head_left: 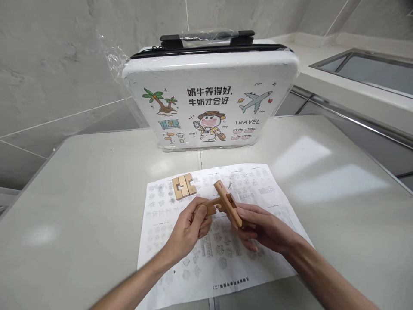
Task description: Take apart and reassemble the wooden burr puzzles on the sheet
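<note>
Both hands are over a printed sheet (174,275). My left hand (193,219) is closed on a notched wooden piece (211,207), pinched between thumb and fingers. My right hand (261,226) grips a longer wooden piece (223,193), tilted, with its upper end pointing away and to the left and a notch in its side. The two pieces meet between the hands; how far one sits in the other I cannot tell. Several notched wooden pieces (183,185) lie side by side on the sheet, beyond my left hand.
A white suitcase (209,77) with cartoon prints and clear plastic wrap stands upright at the back of the pale table (80,193). Grey tiled wall (64,64) rises behind it. At the right is a light counter (355,82) with a dark-framed panel.
</note>
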Motion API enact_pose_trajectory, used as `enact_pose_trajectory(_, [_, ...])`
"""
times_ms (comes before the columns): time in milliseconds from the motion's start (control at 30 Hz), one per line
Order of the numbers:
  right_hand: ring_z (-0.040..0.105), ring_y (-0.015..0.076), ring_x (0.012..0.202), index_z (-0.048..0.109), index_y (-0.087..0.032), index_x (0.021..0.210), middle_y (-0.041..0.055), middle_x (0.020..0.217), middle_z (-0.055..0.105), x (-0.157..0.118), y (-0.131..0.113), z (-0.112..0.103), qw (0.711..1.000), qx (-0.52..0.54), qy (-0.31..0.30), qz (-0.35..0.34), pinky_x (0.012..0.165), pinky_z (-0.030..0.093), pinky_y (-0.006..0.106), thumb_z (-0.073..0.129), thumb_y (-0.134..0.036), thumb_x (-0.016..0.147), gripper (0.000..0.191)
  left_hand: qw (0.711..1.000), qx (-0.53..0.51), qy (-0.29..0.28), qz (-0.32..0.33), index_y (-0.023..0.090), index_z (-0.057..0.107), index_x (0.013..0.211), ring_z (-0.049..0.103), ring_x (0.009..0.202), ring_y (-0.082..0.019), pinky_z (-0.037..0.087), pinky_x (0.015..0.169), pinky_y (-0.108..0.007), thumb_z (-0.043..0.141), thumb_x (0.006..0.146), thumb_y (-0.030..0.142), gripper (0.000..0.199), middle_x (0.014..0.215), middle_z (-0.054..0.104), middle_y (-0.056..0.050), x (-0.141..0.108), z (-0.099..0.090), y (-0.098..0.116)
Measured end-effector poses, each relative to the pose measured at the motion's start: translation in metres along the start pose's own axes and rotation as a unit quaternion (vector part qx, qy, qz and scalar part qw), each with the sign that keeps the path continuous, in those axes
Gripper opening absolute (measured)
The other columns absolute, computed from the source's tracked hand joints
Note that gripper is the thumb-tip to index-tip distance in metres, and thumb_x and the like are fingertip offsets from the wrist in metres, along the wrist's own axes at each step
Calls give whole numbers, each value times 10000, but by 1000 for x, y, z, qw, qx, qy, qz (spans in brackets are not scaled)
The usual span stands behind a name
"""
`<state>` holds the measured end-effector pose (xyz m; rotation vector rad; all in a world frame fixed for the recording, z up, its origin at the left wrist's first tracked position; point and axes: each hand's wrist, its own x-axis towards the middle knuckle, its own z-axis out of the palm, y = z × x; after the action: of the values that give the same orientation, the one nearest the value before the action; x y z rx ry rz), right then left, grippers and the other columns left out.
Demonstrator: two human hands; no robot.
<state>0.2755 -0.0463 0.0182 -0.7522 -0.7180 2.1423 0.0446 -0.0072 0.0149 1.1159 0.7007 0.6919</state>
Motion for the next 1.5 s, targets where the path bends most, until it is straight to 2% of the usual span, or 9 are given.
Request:
enact_pose_trajectory(267, [277, 76, 526, 559, -196, 812, -74, 696, 356, 2, 4, -1, 999, -28, -10, 18, 497, 493, 212, 699, -514, 1032, 411, 1000, 12, -10, -2, 195, 620, 1127, 302, 549, -87, 264, 513, -234, 513, 1117, 544, 365, 677, 371, 79, 0, 1, -2])
enact_pose_trajectory(600, [322, 76, 523, 576, -187, 811, -66, 692, 395, 8, 12, 6, 998, -25, -18, 59, 416, 509, 196, 748, -589, 974, 466, 996, 88, -5, 7, 199, 553, 1043, 330, 627, -118, 319, 583, -265, 433, 1136, 550, 383, 740, 408, 57, -3, 10, -1])
enact_pose_trajectory(800, [318, 72, 517, 565, -198, 830, -70, 705, 375, 6, 8, 6, 998, -22, -16, 56, 409, 526, 184, 728, -558, 1001, 431, 995, 101, -5, -2, 191, 601, 1137, 383, 691, -142, 379, 649, -289, 436, 1130, 560, 405, 804, 466, 20, -6, 11, 1])
enact_pose_trajectory(1067, [288, 62, 501, 557, -195, 834, -75, 718, 347, 5, 6, 5, 998, -23, -20, 49, 399, 510, 180, 675, -523, 1045, 407, 998, 61, -29, -9, 192, 601, 1203, 358, 591, -104, 333, 557, -239, 516, 1112, 539, 369, 692, 415, 69, -3, 9, 5])
enact_pose_trajectory(1233, [285, 67, 505, 584, -192, 859, -71, 721, 337, 5, 6, 5, 998, -34, -24, 53, 398, 491, 188, 649, -541, 1057, 406, 998, 53, -37, -9, 191, 600, 1184, 392, 495, -72, 349, 499, -211, 489, 1133, 504, 336, 666, 526, 64, -3, 6, 2])
enact_pose_trajectory(1367, [324, 74, 544, 642, -202, 970, -59, 770, 356, 3, 3, 8, 998, -63, 6, 29, 449, 492, 198, 615, -555, 1075, 369, 999, 23, -22, 5, 183, 612, 1176, 464, 444, -56, 413, 469, -197, 514, 1125, 505, 340, 712, 635, 31, -1, 3, -1])
enact_pose_trajectory(1433, [359, 79, 567, 656, -242, 1167, -53, 803, 405, 1, 1, 11, 995, -91, 37, 1, 506, 512, 216, 601, -548, 1088, 320, 1000, -1, -8, 7, 181, 619, 1194, 539, 437, -67, 424, 435, -193, 551, 1108, 511, 348, 767, 682, 6, 1, 2, -1])
enact_pose_trajectory(1500, [406, 88, 582, 520, -333, 1459, -50, 839, 483, -1, -1, 12, 990, -120, 72, -31, 548, 521, 238, 600, -529, 1096, 420, 1000, -23, 5, 4, 178, 632, 1221, 616, 458, -90, 430, 403, -193, 602, 1081, 518, 369, 858, 730, -35, 2, 1, -1])
